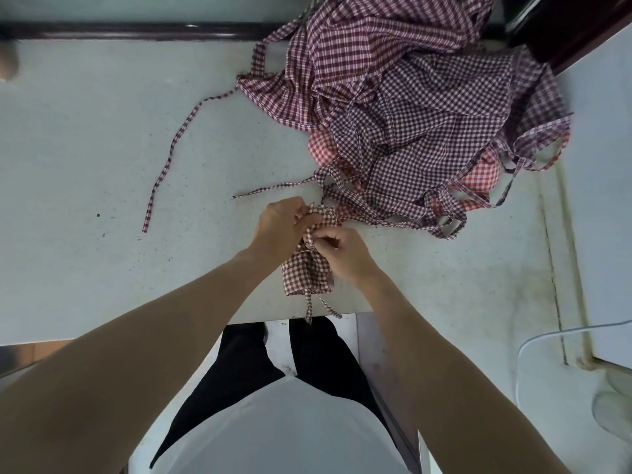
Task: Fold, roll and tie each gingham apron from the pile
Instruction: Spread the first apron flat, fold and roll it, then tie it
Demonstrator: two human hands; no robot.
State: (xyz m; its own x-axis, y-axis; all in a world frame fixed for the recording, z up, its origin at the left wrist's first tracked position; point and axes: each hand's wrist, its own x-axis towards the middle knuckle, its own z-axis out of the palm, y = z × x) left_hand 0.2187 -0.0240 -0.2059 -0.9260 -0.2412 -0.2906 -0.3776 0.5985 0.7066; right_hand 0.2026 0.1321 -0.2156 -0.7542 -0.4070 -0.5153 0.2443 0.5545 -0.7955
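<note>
The pale surface (102,138) carries everything, and beyond the grip, up and to the right, sprawls the pile (410,97) of gingham aprons — maroon, purple and red checks tangled with loose straps, one long strap (171,148) trailing off well to the left. Directly under the grip, near the surface's front edge, sits the rolled apron (306,271), a compact brown-checked bundle with two strap ends (316,307) hanging just over that edge. The left hand (278,224) curls its fingers round the far end of the roll and its strap; the right hand (342,249) pinches a strap against the bundle's middle, fingers tightly bent. Both hold cloth, neither is slack.

The step in hand looks like the tying — folding and rolling seem done for this one. Next, I judge, the knot needs cinching without letting the roll loosen, then the bundle set aside and a fresh apron drawn from the pile.
</note>
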